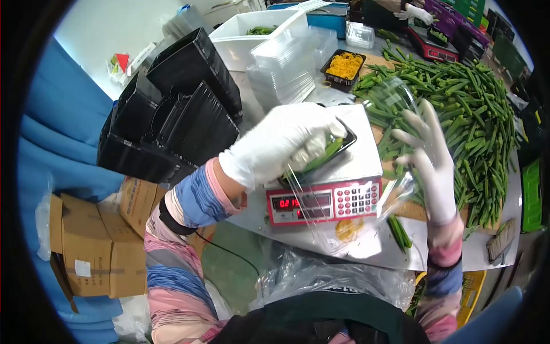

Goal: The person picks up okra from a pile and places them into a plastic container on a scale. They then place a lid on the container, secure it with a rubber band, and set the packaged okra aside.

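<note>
My left hand point(286, 140), in a white glove, is closed on a black tray point(346, 137) of green okra point(329, 153) over the white plate of a red scale point(323, 203). Red digits glow on the scale's display. My right hand point(427, 155), also gloved, is raised to the right of the scale with its fingers spread. Clear plastic point(329, 229) shows below my left hand and near my right fingers; its full outline is hard to make out, and whether my right hand touches it I cannot tell. A large okra heap point(458, 120) lies beyond my right hand.
Stacked clear containers point(281, 71), a white bin point(229, 49) and a black basket of yellow bands point(344, 66) stand behind the scale. Black trays point(195, 126) are at left, cardboard boxes point(86, 241) below. A co-worker's gloved hand point(418, 12) is near another red scale point(438, 51).
</note>
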`<state>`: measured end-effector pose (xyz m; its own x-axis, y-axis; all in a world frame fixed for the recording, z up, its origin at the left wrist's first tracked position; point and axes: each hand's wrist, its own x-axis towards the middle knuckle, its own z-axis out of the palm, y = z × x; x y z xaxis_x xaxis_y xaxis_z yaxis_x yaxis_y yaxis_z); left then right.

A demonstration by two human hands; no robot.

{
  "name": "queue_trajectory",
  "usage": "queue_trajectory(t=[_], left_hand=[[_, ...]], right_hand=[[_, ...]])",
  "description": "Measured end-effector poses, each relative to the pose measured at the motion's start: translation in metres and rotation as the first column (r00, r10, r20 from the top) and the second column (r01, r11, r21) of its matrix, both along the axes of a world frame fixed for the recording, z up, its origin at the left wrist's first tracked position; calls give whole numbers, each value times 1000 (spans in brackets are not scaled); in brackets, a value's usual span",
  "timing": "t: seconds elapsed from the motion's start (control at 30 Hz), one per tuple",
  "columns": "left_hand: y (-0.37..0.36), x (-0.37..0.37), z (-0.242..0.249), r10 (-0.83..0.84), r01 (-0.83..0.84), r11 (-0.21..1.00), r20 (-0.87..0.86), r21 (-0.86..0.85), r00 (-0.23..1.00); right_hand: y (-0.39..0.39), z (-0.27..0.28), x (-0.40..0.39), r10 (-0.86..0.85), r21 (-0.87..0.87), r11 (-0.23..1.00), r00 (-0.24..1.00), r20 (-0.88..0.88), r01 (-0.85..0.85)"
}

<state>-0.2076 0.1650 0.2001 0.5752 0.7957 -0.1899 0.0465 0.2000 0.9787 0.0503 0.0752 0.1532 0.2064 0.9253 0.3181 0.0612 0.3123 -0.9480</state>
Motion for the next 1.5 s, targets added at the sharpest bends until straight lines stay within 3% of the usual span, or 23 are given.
queue_trajectory(t=[0.07,0.1,0.13,0.2,0.27,0.3,0.37,0.53,0.57,0.73,0.8,0.83,0.93,1.03,1.13,1.17,1.27,1.33,1.4,1.43,1.47,1.5], left_hand=[[9,-22,1,140,-140,990,-9,-23,990],[17,-34,-3,275,-262,954,71,-148,959],[15,-47,-8,320,-296,946,238,-134,917],[7,-64,-27,360,-365,928,411,-71,837],[-9,-60,-56,510,-568,819,354,79,784],[-18,-61,-75,484,-580,777,357,246,799],[-27,-49,-99,586,-656,624,301,424,752],[5,-51,-163,676,-562,402,179,723,714],[10,-52,-171,680,-568,418,171,709,713],[28,-55,-186,679,-581,517,111,629,725],[28,-56,-191,713,-500,392,89,772,695],[28,-56,-191,731,-450,325,81,832,678],[32,-58,-184,749,-321,248,30,914,662],[36,-57,-177,653,-377,426,9,823,757],[50,-57,-181,571,-297,502,-54,813,819],[54,-58,-184,566,-254,502,-92,827,819],[67,-64,-179,532,-110,511,-213,852,819],[70,-65,-160,484,-1,545,-314,838,817],[50,-62,-152,649,-14,371,-248,928,720],[41,-58,-147,708,-25,287,-194,958,679],[31,-55,-141,758,-26,205,-142,979,636],[19,-49,-129,719,32,204,-172,978,673]], right_hand=[[23,23,-2,169,-252,955,985,28,-157],[35,22,-13,113,-164,981,992,56,-103],[47,18,-16,136,-167,978,989,51,-126],[72,6,-21,177,-171,971,984,35,-169],[95,-18,-32,177,-191,965,984,-23,-178],[104,-32,-36,194,-191,962,980,-35,-197],[119,-64,-47,172,-195,967,985,19,-165],[147,-125,-45,123,-129,987,975,186,-100],[150,-134,-46,133,-105,987,980,146,-118],[159,-155,-38,74,61,991,880,469,-115],[154,-159,-39,44,94,991,902,430,-94],[148,-161,-39,102,2,994,940,325,-109],[141,-155,-38,159,-146,981,952,261,-124],[129,-152,-38,82,-127,991,920,383,-35],[99,-156,-49,-91,77,994,963,254,74],[97,-158,-43,-94,5,995,939,330,98],[104,-163,-35,-79,38,997,913,400,70],[98,-142,-20,100,-157,987,866,490,-26],[100,-121,-15,129,-272,962,855,502,14],[100,-106,-21,105,-250,968,897,430,6],[111,-110,-18,18,-151,986,846,532,74],[117,-99,-23,14,-91,995,836,549,43]])
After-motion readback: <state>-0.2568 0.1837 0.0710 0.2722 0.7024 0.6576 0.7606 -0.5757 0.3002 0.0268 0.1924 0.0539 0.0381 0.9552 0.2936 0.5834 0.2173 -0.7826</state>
